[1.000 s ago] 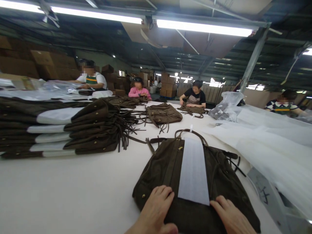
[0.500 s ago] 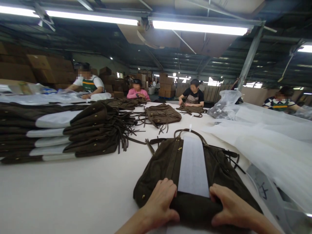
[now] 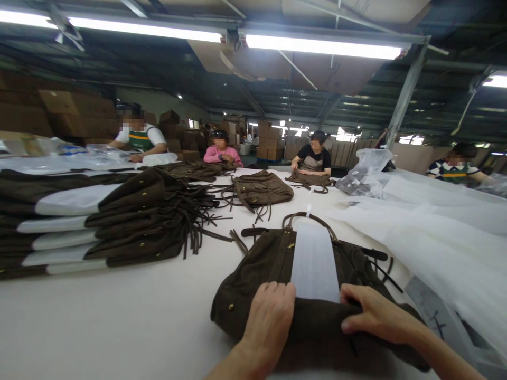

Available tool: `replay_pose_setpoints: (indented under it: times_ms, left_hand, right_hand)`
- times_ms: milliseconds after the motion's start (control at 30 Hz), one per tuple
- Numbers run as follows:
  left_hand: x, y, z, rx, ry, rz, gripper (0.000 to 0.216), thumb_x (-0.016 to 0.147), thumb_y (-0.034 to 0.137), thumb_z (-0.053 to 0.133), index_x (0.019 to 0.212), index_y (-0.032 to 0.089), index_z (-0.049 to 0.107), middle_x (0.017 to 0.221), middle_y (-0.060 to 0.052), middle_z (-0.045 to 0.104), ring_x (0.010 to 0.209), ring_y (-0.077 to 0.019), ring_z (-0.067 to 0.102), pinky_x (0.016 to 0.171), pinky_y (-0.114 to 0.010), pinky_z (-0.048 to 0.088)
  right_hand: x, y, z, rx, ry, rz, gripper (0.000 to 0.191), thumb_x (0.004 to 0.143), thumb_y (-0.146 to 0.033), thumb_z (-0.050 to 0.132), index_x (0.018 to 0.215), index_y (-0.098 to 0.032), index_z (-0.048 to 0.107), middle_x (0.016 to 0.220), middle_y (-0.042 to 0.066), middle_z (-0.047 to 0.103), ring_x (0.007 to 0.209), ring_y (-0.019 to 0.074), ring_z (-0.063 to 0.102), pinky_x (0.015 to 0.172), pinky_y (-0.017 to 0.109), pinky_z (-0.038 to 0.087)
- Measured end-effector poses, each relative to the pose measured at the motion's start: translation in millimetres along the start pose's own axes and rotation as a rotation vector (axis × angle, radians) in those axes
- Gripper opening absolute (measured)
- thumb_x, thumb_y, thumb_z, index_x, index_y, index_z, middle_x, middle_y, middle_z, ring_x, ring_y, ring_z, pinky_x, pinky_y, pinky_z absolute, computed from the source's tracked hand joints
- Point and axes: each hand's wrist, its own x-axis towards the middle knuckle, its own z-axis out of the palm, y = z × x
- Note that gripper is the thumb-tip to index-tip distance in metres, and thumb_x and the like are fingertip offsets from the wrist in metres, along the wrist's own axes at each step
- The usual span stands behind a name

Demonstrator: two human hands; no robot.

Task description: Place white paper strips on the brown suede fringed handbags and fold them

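Note:
A dark brown handbag lies on the white table in front of me, its near edge lifted a little. Down its middle runs a strip of white paper, and the bag's looped handles point away from me. My left hand is closed over the near edge, left of the paper. On the right, my right hand pinches the same edge between thumb and fingers. Thin straps stick out at both sides of the bag.
Left stands a stack of brown bags with white paper bands. Another brown bag lies farther back. White sheeting spreads over the right side. Several people work around the table, one in pink. Cardboard boxes are piled behind.
Both hands have raised the near edge of the handbag, and it now covers more of the paper's lower end. My left fingers have curled into a tighter grip.

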Motion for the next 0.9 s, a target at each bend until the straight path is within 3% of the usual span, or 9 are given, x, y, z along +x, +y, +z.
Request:
replay_pose_setpoints:
  times_ms: [100, 300, 467, 633, 733, 800, 900]
  left_hand:
    - [-6, 0, 16, -0.042, 0.078, -0.001, 0.019, 0.088, 0.013, 0.049, 0.105, 0.019, 0.056, 0.092, -0.004, 0.061, 0.088, -0.0236, 0.054, 0.085, -0.043, 0.044]
    - [-14, 1, 42, 0.011, 0.139, 0.063, 0.012, 0.083, 0.009, 0.052, 0.083, 0.02, 0.057, 0.089, -0.002, 0.057, 0.091, -0.0223, 0.051, 0.101, -0.049, 0.034]
    - [-10, 0, 47, 0.023, 0.116, 0.115, 0.016, 0.088, 0.008, 0.044, 0.084, 0.02, 0.055, 0.084, -0.002, 0.057, 0.079, -0.0204, 0.053, 0.081, -0.039, 0.044]
    - [30, -12, 21, 0.028, 0.069, 0.186, 0.02, 0.094, 0.019, 0.04, 0.084, 0.019, 0.057, 0.079, -0.004, 0.06, 0.076, -0.0223, 0.058, 0.072, -0.037, 0.045]
    - [60, -25, 6, 0.029, 0.035, 0.271, 0.026, 0.096, 0.032, 0.042, 0.084, 0.017, 0.06, 0.076, -0.006, 0.063, 0.074, -0.0227, 0.061, 0.068, -0.035, 0.046]
    - [74, -32, 5, 0.031, 0.027, 0.304, 0.031, 0.097, 0.036, 0.04, 0.085, 0.016, 0.061, 0.077, -0.008, 0.065, 0.072, -0.0231, 0.063, 0.066, -0.035, 0.046]
    - [82, -38, 23, 0.04, 0.011, 0.32, 0.03, 0.096, 0.035, 0.042, 0.083, 0.016, 0.062, 0.078, -0.009, 0.067, 0.072, -0.0237, 0.065, 0.065, -0.035, 0.047]
  right_hand:
    - [6, 0, 3, 0.074, -0.046, -0.007, 0.026, 0.065, -0.023, 0.072, 0.09, -0.023, 0.064, 0.086, -0.007, 0.064, 0.083, 0.0147, 0.055, 0.069, 0.022, 0.035]
    - [14, 18, 16, 0.161, -0.138, 0.034, 0.02, 0.064, -0.028, 0.073, 0.081, -0.019, 0.064, 0.077, -0.006, 0.059, 0.078, 0.0143, 0.052, 0.065, 0.022, 0.033]
    - [4, 18, 26, 0.235, -0.194, 0.096, 0.034, 0.055, -0.022, 0.076, 0.077, -0.02, 0.05, 0.072, -0.008, 0.049, 0.071, 0.0115, 0.044, 0.058, 0.022, 0.029]
    - [-4, -4, 13, -0.011, 0.012, 0.113, 0.02, 0.072, -0.029, 0.064, 0.076, -0.02, 0.046, 0.082, -0.003, 0.057, 0.079, 0.0157, 0.05, 0.068, 0.026, 0.033]
    - [5, -12, 1, 0.008, 0.063, 0.076, 0.02, 0.074, -0.034, 0.064, 0.077, -0.02, 0.049, 0.079, -0.003, 0.058, 0.076, 0.0152, 0.051, 0.065, 0.025, 0.034]
    - [15, -10, 1, 0.104, 0.05, 0.06, 0.021, 0.074, -0.036, 0.065, 0.079, -0.02, 0.052, 0.075, -0.004, 0.057, 0.072, 0.0139, 0.051, 0.062, 0.024, 0.034]
    - [35, 5, 16, 0.195, -0.003, 0.067, 0.026, 0.078, -0.044, 0.061, 0.074, -0.018, 0.055, 0.068, -0.005, 0.053, 0.067, 0.0125, 0.049, 0.057, 0.024, 0.032]
